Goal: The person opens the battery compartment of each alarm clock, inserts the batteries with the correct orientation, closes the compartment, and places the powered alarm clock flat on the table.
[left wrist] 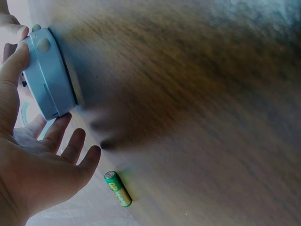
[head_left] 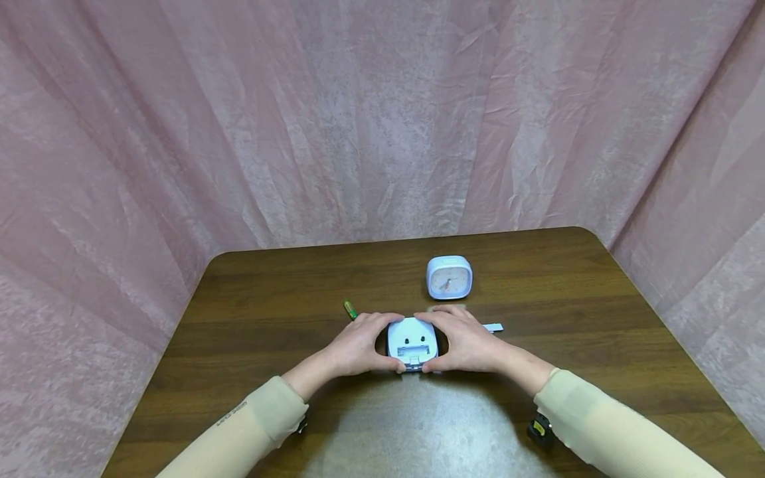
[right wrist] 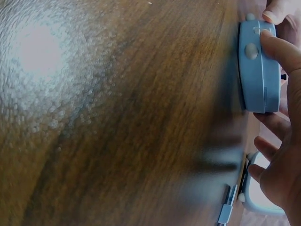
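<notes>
A light blue alarm clock (head_left: 412, 332) lies face down on the table, its back with two dark knobs turned up. The battery compartment (head_left: 414, 350) in that back is uncovered, and no battery shows in it. My left hand (head_left: 363, 345) grips the clock's left side, thumb on the near edge and index finger on the far edge. On the opposite side my right hand (head_left: 469, 342) holds it the same way. In the left wrist view a green and gold battery (left wrist: 118, 188) lies beyond my left fingers. A small pale cover piece (right wrist: 226, 213) lies beyond my right hand.
A second alarm clock (head_left: 449, 277) stands upright behind the right hand, its dial towards me. The brown wooden table (head_left: 269, 292) ends at pink curtains (head_left: 382, 133) at the back and sides.
</notes>
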Available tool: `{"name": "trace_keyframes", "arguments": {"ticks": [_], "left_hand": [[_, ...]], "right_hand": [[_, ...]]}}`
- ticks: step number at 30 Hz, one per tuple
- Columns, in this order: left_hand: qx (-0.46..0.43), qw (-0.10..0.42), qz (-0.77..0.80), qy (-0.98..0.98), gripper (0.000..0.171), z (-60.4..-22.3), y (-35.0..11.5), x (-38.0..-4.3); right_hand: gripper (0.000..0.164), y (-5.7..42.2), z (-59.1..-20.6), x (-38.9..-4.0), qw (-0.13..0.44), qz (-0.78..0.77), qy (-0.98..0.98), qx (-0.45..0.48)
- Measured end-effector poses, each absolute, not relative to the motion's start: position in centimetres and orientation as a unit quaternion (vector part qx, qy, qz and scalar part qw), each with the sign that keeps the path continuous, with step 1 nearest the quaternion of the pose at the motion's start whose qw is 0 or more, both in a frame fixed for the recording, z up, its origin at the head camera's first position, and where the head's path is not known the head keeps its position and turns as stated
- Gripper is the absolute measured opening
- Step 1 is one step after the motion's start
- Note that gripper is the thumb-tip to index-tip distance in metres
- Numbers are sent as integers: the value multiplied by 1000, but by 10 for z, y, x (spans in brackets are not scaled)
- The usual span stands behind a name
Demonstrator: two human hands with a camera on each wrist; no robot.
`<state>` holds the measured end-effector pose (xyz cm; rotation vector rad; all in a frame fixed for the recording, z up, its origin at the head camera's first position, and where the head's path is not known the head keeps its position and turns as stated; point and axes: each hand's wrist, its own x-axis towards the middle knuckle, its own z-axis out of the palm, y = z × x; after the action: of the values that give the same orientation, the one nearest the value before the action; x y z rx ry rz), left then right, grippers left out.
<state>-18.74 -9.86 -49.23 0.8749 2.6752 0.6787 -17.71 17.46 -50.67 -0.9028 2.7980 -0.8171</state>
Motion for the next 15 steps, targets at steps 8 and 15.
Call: {"name": "trace_keyframes", "arguments": {"ticks": [8,15], "left_hand": [[303,119,233,916,90,-493,-99,-188],[303,119,236,916,91,-493,-99,-188]], "right_hand": [[94,175,-508,-178,45,-283,912,-294],[95,175,-508,-178,43,-279,912,-296]]}}
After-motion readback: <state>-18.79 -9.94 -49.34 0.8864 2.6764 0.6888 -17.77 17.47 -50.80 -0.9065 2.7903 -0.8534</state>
